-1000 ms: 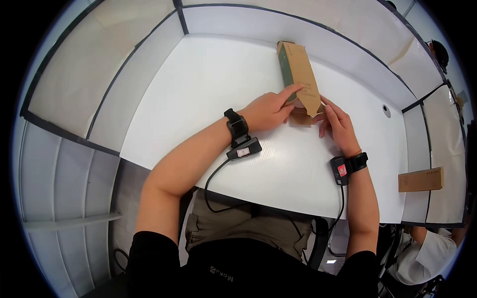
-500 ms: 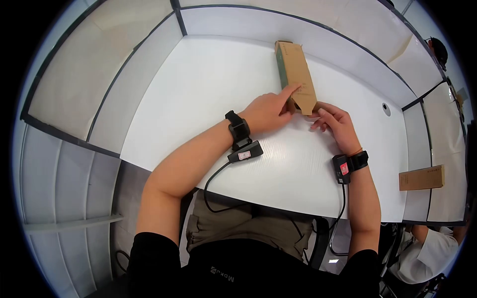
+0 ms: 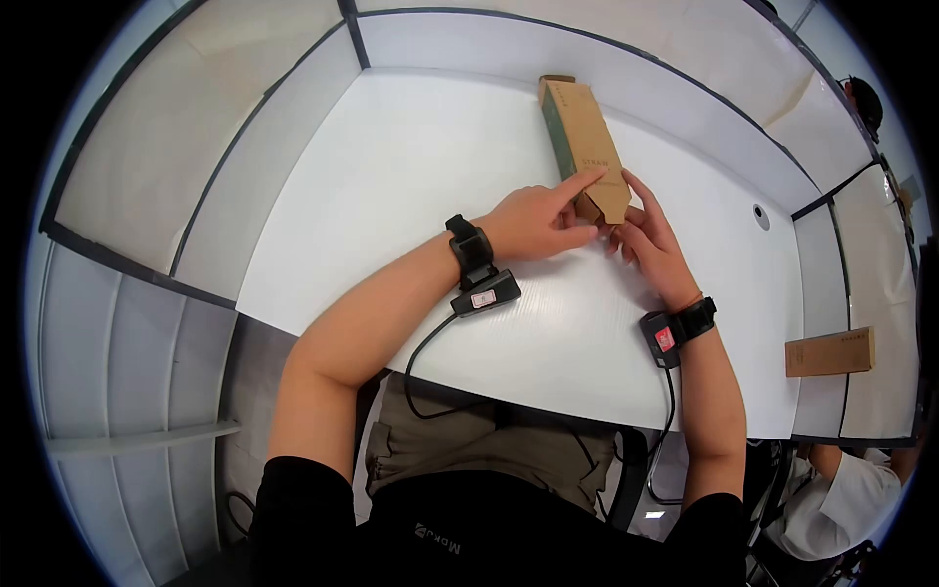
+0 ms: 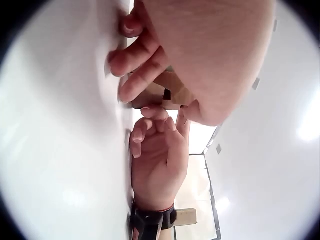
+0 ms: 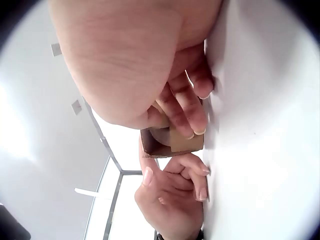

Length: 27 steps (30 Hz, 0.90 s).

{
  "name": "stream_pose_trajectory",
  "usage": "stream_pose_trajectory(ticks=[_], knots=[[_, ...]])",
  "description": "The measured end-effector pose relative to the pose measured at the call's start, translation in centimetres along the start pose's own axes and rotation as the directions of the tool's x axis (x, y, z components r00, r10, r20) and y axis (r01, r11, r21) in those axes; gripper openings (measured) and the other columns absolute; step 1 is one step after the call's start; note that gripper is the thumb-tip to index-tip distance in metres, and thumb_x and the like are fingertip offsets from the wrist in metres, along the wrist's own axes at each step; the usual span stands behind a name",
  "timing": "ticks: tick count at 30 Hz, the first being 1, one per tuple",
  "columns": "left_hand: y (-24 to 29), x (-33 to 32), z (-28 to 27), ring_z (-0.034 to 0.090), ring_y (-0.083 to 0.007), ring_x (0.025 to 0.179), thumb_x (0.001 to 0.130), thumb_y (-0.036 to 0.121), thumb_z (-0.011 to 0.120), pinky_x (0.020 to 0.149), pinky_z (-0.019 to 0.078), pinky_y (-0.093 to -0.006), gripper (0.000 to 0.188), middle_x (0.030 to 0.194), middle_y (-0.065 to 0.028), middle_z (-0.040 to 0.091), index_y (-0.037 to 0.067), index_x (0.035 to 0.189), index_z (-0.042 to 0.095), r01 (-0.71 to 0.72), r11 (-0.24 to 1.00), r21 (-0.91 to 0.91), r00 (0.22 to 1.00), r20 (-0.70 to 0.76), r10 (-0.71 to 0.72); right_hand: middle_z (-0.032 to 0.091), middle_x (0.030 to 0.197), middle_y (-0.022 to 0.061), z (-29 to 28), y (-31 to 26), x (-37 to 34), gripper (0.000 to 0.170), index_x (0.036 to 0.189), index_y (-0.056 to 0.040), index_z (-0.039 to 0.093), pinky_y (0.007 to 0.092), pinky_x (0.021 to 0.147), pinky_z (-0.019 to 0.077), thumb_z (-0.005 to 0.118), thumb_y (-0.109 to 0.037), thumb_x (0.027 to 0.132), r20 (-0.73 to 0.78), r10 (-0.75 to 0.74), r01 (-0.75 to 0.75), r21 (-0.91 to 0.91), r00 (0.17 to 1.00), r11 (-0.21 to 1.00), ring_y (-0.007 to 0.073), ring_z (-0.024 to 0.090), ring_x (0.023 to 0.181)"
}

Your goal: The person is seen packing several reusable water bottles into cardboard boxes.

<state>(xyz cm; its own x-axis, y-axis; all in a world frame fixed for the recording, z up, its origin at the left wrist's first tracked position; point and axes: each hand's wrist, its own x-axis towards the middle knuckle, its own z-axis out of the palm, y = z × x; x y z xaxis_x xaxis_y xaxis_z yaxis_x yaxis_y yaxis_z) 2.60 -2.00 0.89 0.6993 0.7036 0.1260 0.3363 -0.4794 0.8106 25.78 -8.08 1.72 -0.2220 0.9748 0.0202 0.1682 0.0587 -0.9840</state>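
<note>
A long brown cardboard box (image 3: 583, 127) with a green side lies on the white table, its flapped end toward me. My left hand (image 3: 533, 223) rests its straight index finger on the box top, thumb stretched out beside the near end. At that end my right hand (image 3: 660, 249) holds the flap edge with bent fingers, its index finger along the box's right side. In the right wrist view the box end (image 5: 161, 151) stands partly open, with right fingertips on a folded flap (image 5: 186, 144). My left hand (image 5: 172, 200) shows beyond it. Right fingers (image 4: 141, 129) show bent in the left wrist view.
Low white partitions (image 3: 469, 44) enclose the back and sides of the table (image 3: 391, 186). A round cable hole (image 3: 761, 217) is at the right. A second cardboard box (image 3: 829, 352) stands at the right partition. Black cables (image 3: 421, 357) run from both wrist cameras.
The near-end flaps have been folded inward from hanging open. My right hand has moved slightly in toward the box, its index finger now along the side. The left index finger stays on top.
</note>
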Motion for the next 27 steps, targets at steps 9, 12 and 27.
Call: stream_pose_trajectory(ticks=[9, 12, 27], knots=[[-0.7, 1.2, 1.4, 0.066, -0.0217, 0.068, 0.100, 0.017, 0.053, 0.070, 0.0525, -0.0350, 0.055, 0.083, -0.0119, 0.070, 0.018, 0.154, 0.040, -0.064, 0.998, 0.009, 0.983, -0.175, 0.064, 0.067, 0.101, 0.0087, -0.3, 0.2, 0.2, 0.055, 0.159, -0.0110, 0.028, 0.0215, 0.064, 0.0448, 0.039, -0.018, 0.106, -0.007, -0.039, 0.039, 0.005, 0.999, 0.999, 0.0101, 0.060, 0.079], [-0.2, 1.1, 1.3, 0.065, -0.0214, 0.067, 0.100, 0.016, 0.053, 0.071, 0.0528, -0.0357, 0.054, 0.082, -0.0120, 0.070, 0.019, 0.153, 0.042, -0.053, 0.999, 0.007, 0.981, -0.186, 0.054, 0.065, 0.097, 0.0071, -0.4, 0.1, 0.2, 0.055, 0.158, -0.0109, 0.032, 0.0215, 0.063, 0.0448, 0.046, -0.017, 0.106, -0.004, -0.048, 0.048, 0.071, 0.999, 0.996, 0.0083, 0.059, 0.077], [0.0, 1.5, 1.5, 0.054, -0.0155, 0.059, 0.091, 0.008, 0.053, 0.065, 0.0496, -0.0299, 0.068, 0.069, -0.0073, 0.062, 0.022, 0.156, 0.039, -0.058, 0.997, -0.046, 0.989, -0.138, 0.051, 0.066, 0.079, 0.0097, 0.2, 1.0, 2.0, 0.044, 0.131, -0.0070, 0.064, 0.0320, 0.064, 0.0504, 0.073, -0.010, 0.089, -0.188, -0.439, 0.169, -0.736, 0.879, 0.655, 0.0197, 0.059, 0.064]])
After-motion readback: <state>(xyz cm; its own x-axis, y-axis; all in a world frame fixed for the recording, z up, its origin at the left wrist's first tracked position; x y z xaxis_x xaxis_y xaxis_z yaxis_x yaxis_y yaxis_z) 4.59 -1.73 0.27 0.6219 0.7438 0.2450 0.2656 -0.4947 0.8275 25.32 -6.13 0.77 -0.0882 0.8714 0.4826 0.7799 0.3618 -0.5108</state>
